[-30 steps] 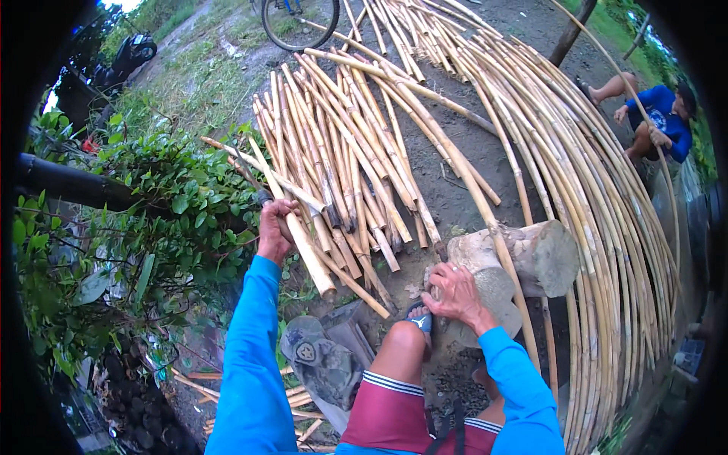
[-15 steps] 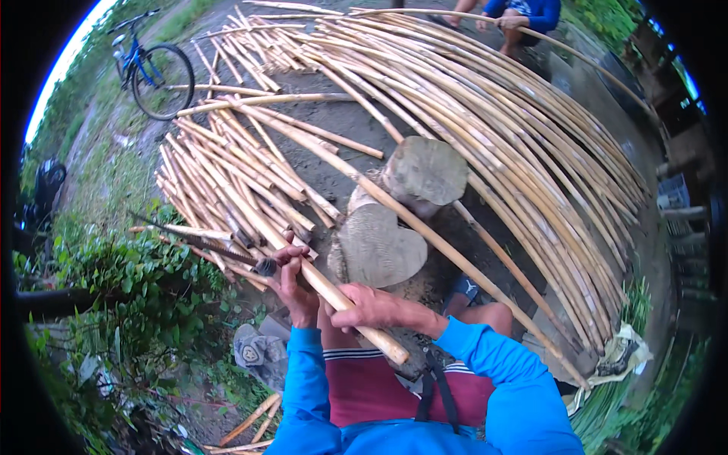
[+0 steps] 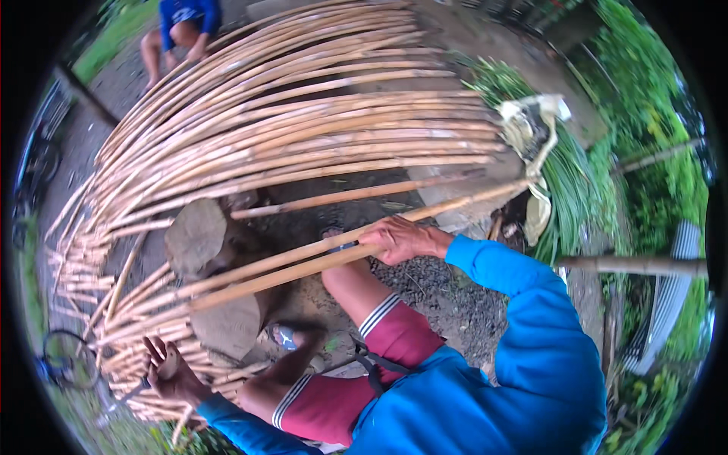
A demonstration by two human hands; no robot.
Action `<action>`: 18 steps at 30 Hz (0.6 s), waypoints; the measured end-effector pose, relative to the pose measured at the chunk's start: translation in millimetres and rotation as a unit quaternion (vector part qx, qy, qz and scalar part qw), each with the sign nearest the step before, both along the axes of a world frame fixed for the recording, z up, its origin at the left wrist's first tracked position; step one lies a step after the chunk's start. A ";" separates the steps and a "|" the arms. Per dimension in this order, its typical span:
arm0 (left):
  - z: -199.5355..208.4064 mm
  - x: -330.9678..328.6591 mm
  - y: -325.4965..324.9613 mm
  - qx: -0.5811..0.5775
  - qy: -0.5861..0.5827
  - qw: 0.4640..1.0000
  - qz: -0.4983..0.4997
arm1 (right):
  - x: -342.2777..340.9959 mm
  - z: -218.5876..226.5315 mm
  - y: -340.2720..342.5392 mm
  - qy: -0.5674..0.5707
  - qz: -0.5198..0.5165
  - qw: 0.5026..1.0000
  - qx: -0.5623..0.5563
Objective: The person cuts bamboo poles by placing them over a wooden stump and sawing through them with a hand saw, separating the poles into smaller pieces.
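Observation:
My right hand (image 3: 394,240) is closed round the near end of a peeled bamboo pole (image 3: 292,274), which slants down to the left. Alongside it, just beyond, runs a longer pole (image 3: 470,199), passing close behind that hand. At the lower left my left hand (image 3: 174,371) is palm up, with some fingers spread and off the pole. A machete's dark handle (image 3: 138,389) sticks out beside that palm, apparently still held by it; its blade is blurred. Two cut log blocks stand before my knees: an upper log (image 3: 196,236) and a lower log (image 3: 227,327).
Many long bamboo poles (image 3: 303,152) lie side by side across the ground. Shorter pieces (image 3: 163,345) are heaped at the left, near a bicycle (image 3: 68,360). A person in blue (image 3: 186,30) sits at the far left. Green leaves and a pale sack (image 3: 538,136) lie at the right.
The view has swung to the right. My left hand has come off the pole and moved out to the left; my right hand still grips it, now farther from my lap.

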State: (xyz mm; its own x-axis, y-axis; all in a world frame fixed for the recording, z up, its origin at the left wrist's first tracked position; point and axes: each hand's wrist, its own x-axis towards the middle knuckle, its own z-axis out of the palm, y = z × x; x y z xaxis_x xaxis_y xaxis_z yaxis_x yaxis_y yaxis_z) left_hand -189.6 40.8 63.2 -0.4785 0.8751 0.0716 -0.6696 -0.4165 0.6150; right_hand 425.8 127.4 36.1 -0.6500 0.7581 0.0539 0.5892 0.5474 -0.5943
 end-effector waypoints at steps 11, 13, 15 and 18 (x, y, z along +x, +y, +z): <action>-65.5 116.7 20.5 -0.269 0.250 0.916 0.163 | 93.0 25.1 -54.4 -0.075 -0.024 0.996 -0.051; -59.0 105.9 23.6 -0.267 0.202 0.932 0.139 | 100.2 17.5 -60.4 -0.076 -0.019 0.995 -0.068; -49.2 100.6 38.2 -0.318 0.118 0.930 0.141 | 112.4 15.4 -67.8 -0.100 -0.030 0.991 -0.087; -49.5 66.2 49.4 -0.330 0.005 0.940 0.084 | 126.4 7.8 -74.4 -0.064 -0.033 0.997 -0.033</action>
